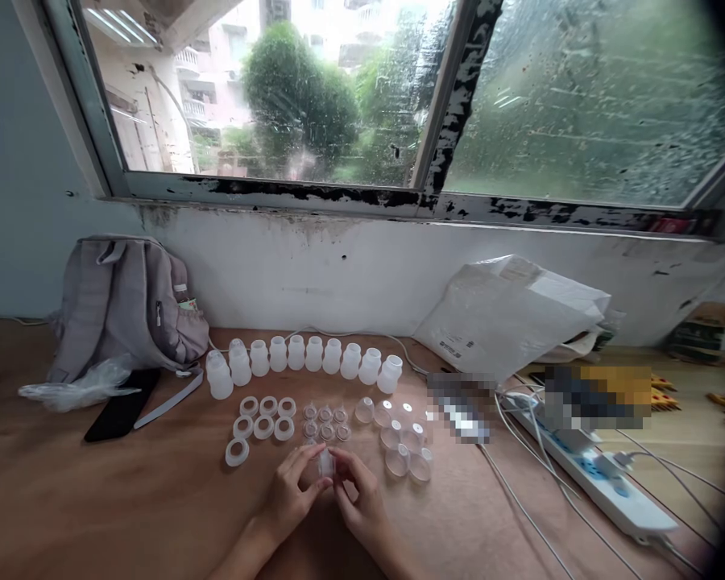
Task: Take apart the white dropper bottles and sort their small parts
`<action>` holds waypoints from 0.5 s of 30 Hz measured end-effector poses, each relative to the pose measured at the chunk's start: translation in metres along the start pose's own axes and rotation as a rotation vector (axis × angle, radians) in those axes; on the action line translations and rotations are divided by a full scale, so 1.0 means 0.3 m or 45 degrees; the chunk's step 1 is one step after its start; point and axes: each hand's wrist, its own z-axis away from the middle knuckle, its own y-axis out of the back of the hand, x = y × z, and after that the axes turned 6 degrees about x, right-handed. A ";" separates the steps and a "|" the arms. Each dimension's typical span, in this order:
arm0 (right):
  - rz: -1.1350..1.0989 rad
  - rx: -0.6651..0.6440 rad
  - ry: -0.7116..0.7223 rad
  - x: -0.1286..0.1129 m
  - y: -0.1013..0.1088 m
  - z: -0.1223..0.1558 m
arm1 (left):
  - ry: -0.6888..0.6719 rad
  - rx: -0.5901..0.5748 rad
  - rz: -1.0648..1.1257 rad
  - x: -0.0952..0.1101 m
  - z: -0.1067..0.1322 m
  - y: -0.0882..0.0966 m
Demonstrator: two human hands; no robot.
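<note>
Translucent plastic, a small piece (325,463), sits between my fingertips, low in the middle of my view, just above the wooden tabletop (175,507). My left hand (295,485) pinches it from one side, thumb below and fingers above; my right hand (358,490) grips it from the other, its fingers curled in. My fingers hide part of the piece, so I cannot tell its full shape.

Just beyond my fingertips, small clear nipples (325,414) stand in short rows, the nearest partly covered by my left hand. To their left lie seven whitish rings (237,452), flat and near one another; to their right is a cluster of clear domed caps (397,461). Over on my right, a white power strip (604,475) runs slantwise with cables plugged in.

Farther off, ten frosted bottles (314,354) stand upright in a curved row, the two at the left end wearing clear tops. Behind them, a grey backpack (121,302) and a pale plastic bag (501,318) rest near the white wall (314,274), beneath a wet window (580,105).
</note>
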 end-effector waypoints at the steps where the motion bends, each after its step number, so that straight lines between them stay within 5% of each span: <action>1: -0.057 -0.032 -0.061 -0.005 0.002 0.000 | -0.007 -0.010 0.005 -0.006 0.004 -0.003; 8: -0.471 0.003 -0.500 0.001 -0.005 -0.020 | 0.036 -0.082 0.078 -0.031 0.016 -0.010; 15: -0.145 0.174 -0.333 -0.022 -0.010 -0.005 | 0.046 -0.201 0.116 -0.011 0.010 -0.004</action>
